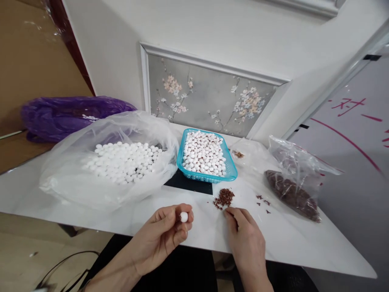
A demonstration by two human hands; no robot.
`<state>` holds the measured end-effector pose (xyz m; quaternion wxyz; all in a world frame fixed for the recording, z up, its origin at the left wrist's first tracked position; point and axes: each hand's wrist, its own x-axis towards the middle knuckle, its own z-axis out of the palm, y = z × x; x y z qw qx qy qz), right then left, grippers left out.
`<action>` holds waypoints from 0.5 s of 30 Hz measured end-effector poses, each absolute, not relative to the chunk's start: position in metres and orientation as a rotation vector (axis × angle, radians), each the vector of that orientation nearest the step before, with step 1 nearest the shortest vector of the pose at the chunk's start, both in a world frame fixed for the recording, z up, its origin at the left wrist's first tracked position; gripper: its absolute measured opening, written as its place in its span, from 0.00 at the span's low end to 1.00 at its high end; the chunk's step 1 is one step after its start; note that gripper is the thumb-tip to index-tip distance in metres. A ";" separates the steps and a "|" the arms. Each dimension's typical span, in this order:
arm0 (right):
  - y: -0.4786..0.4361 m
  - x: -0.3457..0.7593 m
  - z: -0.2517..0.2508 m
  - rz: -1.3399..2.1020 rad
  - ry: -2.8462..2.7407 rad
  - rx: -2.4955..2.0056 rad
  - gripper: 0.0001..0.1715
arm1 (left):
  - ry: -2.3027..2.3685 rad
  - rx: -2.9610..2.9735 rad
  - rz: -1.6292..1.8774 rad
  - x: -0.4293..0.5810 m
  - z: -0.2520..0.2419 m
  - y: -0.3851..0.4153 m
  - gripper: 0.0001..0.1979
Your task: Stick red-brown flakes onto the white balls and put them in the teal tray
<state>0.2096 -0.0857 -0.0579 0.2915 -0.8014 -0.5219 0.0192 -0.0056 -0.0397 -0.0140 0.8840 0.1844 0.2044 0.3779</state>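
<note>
- Left hand (165, 230): thumb and fingers grasp one white ball (184, 217), held above the white table (288, 241).
- Right hand (247, 235): fingers bent at the near edge of a brown pile (226, 197); whether they grip a piece, I cannot tell.
- Blue basket (232, 172), beyond the pile: full of white balls (203, 155).
- Plastic bag (65, 174), left of basket: further white balls inside.

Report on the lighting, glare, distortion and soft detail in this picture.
Head view: white beads inside the plastic bag look washed out, some outlines merging; head view: bright glints on the zip bag; head view: grey shading across the lower whiteboard; head view: slanted wall panel, apparently wide-angle stretch.
</note>
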 end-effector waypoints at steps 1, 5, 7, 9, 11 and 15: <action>-0.086 0.210 -0.058 0.062 -1.391 -2.151 0.14 | 0.445 0.393 0.791 -0.004 -0.013 -0.039 0.10; -0.086 0.211 -0.059 0.094 -1.404 -2.163 0.15 | 0.570 0.536 0.830 0.011 -0.001 -0.029 0.08; -0.085 0.212 -0.061 0.105 -1.408 -2.166 0.16 | 0.583 0.631 0.863 0.020 0.008 -0.023 0.08; -0.085 0.212 -0.064 0.111 -1.409 -2.164 0.16 | 0.562 0.682 0.887 0.027 0.016 -0.018 0.10; -0.085 0.213 -0.065 0.112 -1.409 -2.150 0.17 | 0.541 0.699 0.884 0.030 0.020 -0.015 0.12; -0.084 0.213 -0.066 0.124 -1.408 -2.142 0.17 | 0.558 0.723 0.867 0.030 0.021 -0.014 0.14</action>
